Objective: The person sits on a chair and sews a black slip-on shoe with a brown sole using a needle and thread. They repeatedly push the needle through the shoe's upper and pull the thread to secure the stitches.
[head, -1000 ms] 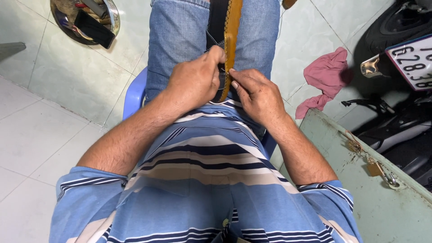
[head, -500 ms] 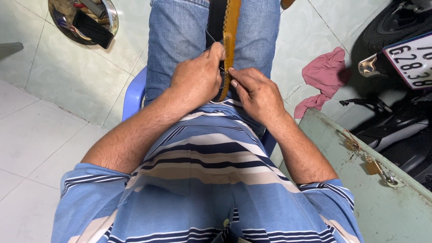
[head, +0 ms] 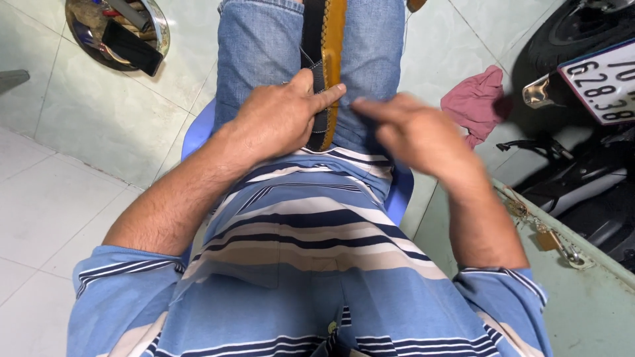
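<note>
In the head view, a tan sandal sole with black straps lies between the jean-clad knees at top centre. The left hand grips it, thumb and forefinger pinched on the strap. The right hand, blurred, hangs just right of the sole, fingers loose, holding nothing. A pink rag lies on the tiled floor at right; a metal bowl of tools sits upper left.

Tan-edged black sandal on blue jeans; blue-striped shirt; pink rag
</note>
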